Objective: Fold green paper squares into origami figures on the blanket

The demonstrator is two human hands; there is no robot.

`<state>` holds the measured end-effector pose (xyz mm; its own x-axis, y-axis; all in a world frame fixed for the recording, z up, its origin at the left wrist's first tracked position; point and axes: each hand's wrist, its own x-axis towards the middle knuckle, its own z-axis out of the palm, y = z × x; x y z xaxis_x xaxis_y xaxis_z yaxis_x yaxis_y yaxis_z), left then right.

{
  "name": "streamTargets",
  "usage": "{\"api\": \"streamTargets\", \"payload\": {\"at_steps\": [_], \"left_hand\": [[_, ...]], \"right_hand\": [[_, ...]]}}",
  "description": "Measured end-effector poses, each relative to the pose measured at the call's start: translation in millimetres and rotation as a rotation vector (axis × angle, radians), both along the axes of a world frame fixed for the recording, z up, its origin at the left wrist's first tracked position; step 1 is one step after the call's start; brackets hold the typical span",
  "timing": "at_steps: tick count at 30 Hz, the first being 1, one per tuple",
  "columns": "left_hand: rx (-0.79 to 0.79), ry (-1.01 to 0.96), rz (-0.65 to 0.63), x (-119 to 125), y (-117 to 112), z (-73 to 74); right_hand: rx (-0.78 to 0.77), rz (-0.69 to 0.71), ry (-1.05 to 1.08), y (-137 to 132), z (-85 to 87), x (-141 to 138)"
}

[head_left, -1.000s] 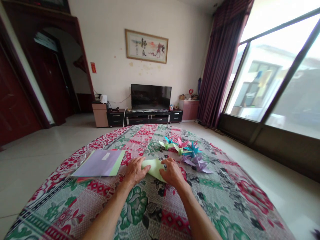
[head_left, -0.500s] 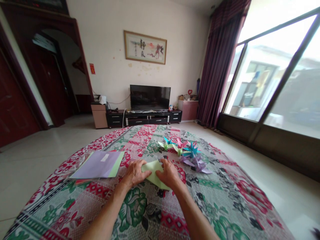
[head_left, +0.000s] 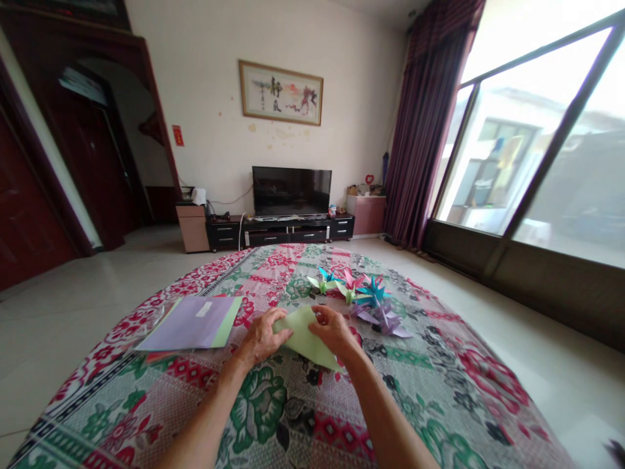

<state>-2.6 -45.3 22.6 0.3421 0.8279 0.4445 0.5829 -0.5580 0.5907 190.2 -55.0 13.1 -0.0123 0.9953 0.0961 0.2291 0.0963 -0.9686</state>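
Observation:
A light green folded paper is raised a little off the flowered tablecloth between my two hands. My left hand pinches its left edge, thumb on top. My right hand grips its right side, fingers curled over the upper edge. Both forearms reach in from the bottom of the view.
A clear pack of coloured paper sheets, purple on top, lies to the left. Several folded paper cranes in green, pink, teal and purple sit just beyond my right hand. Tiled floor surrounds the round table; a TV stand stands at the far wall.
The green paper lay flat under both pressing hands; now both hands have lifted it slightly and pinch its edges. The view has shifted a little.

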Motion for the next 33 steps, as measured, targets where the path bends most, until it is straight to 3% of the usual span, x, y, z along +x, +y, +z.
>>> {"api": "streamTargets", "payload": {"at_steps": [10, 17, 24, 33], "left_hand": [[0.151, 0.025, -0.010, 5, -2, 18.3], [0.036, -0.126, -0.087, 7, -5, 25.1], [-0.024, -0.219, -0.057, 7, -1, 23.0], [-0.216, -0.294, -0.115, 5, -1, 20.2]], "right_hand": [[0.206, 0.076, 0.071, -8, 20.7, -7], [0.204, 0.101, 0.086, -11, 26.7, -8], [0.204, 0.075, -0.160, -13, 27.9, -2], [0.208, 0.017, -0.198, -10, 22.3, -4]]}}
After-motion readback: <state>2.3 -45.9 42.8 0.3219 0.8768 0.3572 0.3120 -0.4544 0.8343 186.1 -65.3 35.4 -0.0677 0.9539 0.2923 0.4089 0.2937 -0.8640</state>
